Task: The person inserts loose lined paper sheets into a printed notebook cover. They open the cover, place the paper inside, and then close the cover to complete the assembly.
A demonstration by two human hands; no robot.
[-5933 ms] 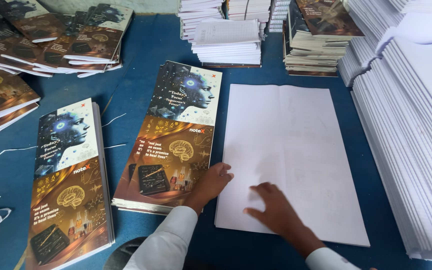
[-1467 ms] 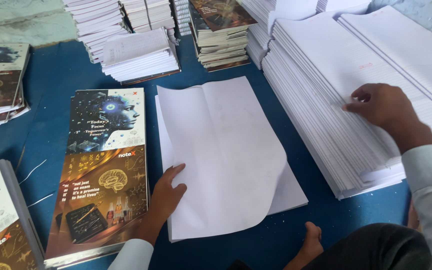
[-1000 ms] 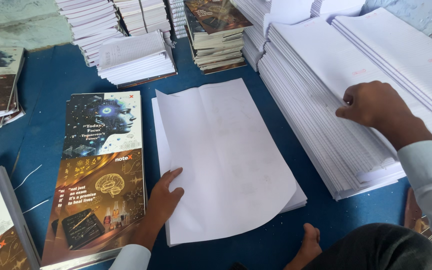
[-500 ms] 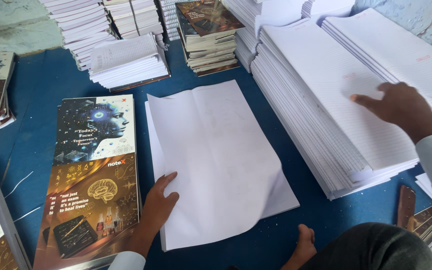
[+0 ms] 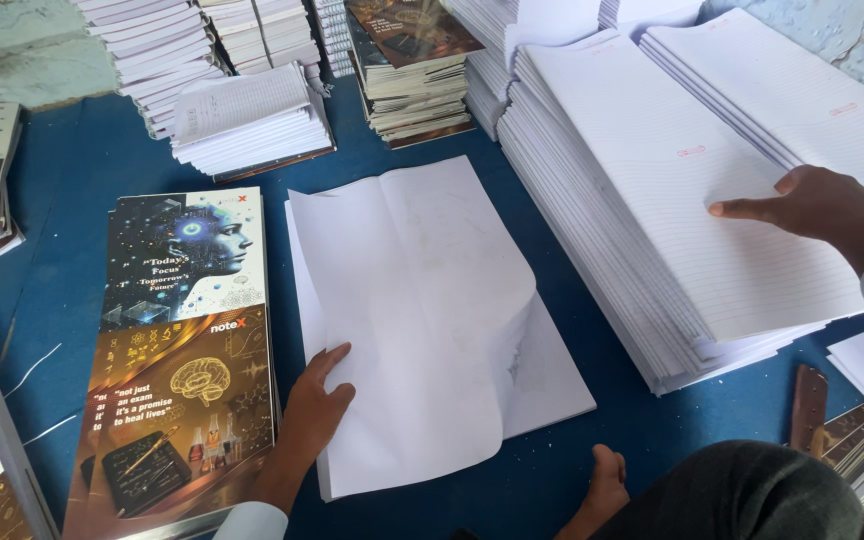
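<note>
Stacks of printed covers (image 5: 177,360) lie at the left on the blue table (image 5: 82,170), long axis running away from the person. Just right of them sits the low pile of blank sheets (image 5: 422,310), lengthwise in the same direction, its top sheet bowed up along the right edge. The left hand (image 5: 317,410) rests flat and open on the pile's near left corner, fingers spread, pinning it without gripping anything. A narrow strip of bare blue table separates this pile from the tall stack of ruled paper (image 5: 672,200) to the right, which also runs away from the person. The right hand (image 5: 812,205) lies on top of that stack near its right side, fingers loosely extended over the top sheets; whether it pinches one I cannot tell. So the ruled stack lies nearer the right hand, the blank pile under the left. Open room is mostly the strip between them and the table's near edge, where a bare foot (image 5: 602,490) rests.
</note>
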